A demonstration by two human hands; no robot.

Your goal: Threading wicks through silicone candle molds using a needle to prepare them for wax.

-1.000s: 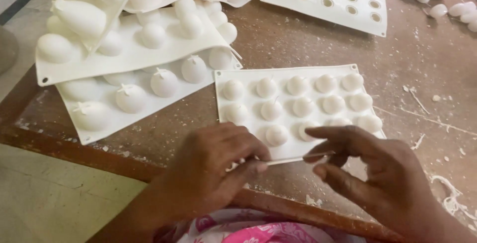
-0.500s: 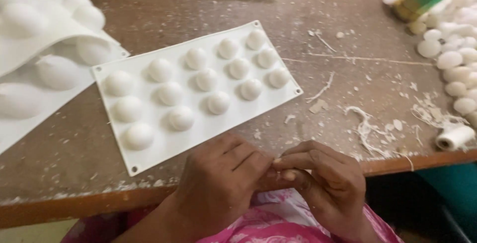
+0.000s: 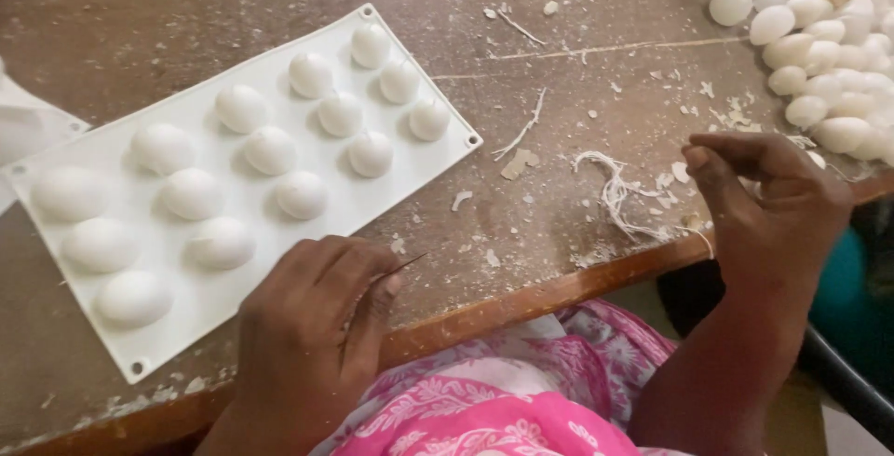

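Left hand is set at the table edge, fingers curled shut; a thin dark needle is pinched at the fingertips, its tip pointing up and right. Just above and left of this hand, a white mould is laid flat, touching the knuckles at its near edge. Pale egg-shaped casts are seated in rows in the mould.

Right hand is held well apart, over the table edge to the right, fingers bent and drawn together; a fine white thread is seen at the fingertips, though the grip cannot be told for sure. A tangle of white strands is lying just left of this hand. A heap of loose white eggs is piled above it. Flakes and crumbs are scattered between the hands. Pink patterned cloth is seen below both.
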